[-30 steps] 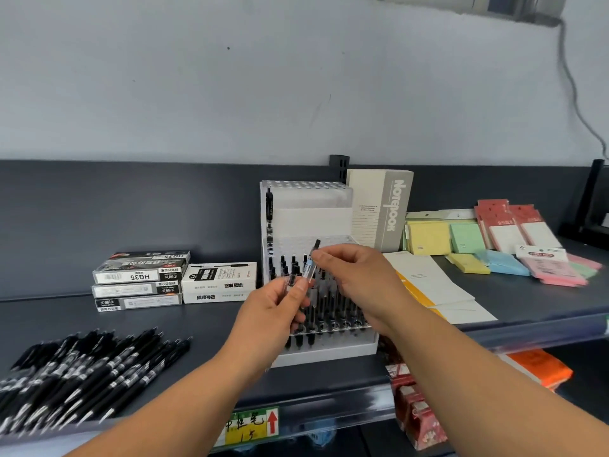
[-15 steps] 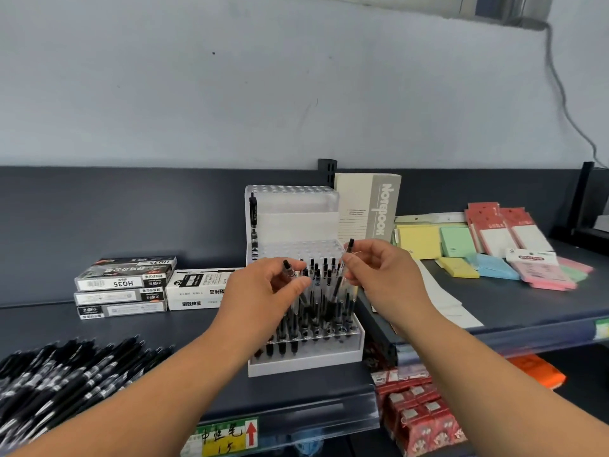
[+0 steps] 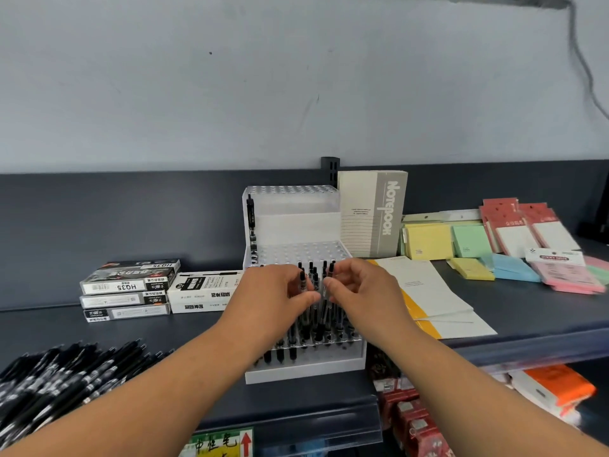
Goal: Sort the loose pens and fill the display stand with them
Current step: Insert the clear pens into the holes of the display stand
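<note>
A clear tiered display stand (image 3: 296,252) stands mid-shelf, its lowest tier holding several upright black pens. One pen stands alone at the stand's upper left. My left hand (image 3: 273,291) pinches an upright black pen (image 3: 302,281) over the lower tier. My right hand (image 3: 359,291) pinches another black pen (image 3: 328,278) just beside it. A heap of loose black pens (image 3: 62,374) lies at the shelf's left front.
Stacked pen boxes (image 3: 131,285) and a white box (image 3: 204,291) sit left of the stand. A notebook (image 3: 372,212) leans behind it on the right. Paper sheets (image 3: 428,298), coloured sticky-note pads (image 3: 471,245) and red packs (image 3: 514,225) lie further right. The shelf edge (image 3: 329,417) is close below.
Both hands have lowered towards the stand's front tier and come closer together, each still holding a pen. The view has shifted, so the stand sits further left.
</note>
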Action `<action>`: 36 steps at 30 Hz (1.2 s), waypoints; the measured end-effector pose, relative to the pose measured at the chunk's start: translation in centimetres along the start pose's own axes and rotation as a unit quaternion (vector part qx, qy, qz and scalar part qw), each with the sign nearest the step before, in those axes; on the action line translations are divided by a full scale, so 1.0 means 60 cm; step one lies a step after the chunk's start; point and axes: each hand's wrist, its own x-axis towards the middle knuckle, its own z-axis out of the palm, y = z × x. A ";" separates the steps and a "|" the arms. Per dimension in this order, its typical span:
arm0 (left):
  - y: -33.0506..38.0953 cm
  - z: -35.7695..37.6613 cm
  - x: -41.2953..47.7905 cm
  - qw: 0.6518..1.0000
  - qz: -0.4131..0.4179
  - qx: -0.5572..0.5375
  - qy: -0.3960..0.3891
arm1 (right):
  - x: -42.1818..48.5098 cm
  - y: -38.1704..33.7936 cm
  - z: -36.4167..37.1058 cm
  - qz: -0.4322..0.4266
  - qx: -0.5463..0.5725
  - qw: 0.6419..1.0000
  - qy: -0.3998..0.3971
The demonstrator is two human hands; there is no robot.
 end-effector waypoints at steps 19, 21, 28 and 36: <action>0.001 -0.004 0.017 0.994 0.046 0.079 -0.068 | 0.006 -0.004 -0.009 -0.048 -0.135 0.986 -0.086; 0.004 -0.004 0.027 0.990 0.050 0.108 -0.075 | 0.011 -0.012 -0.007 -0.058 -0.176 0.978 -0.092; 0.006 -0.005 0.041 0.983 0.058 0.146 -0.097 | 0.025 -0.037 -0.001 -0.063 -0.263 0.955 -0.121; -0.002 -0.018 0.039 0.982 0.069 0.136 -0.113 | 0.031 -0.035 -0.026 -0.046 -0.153 0.967 -0.200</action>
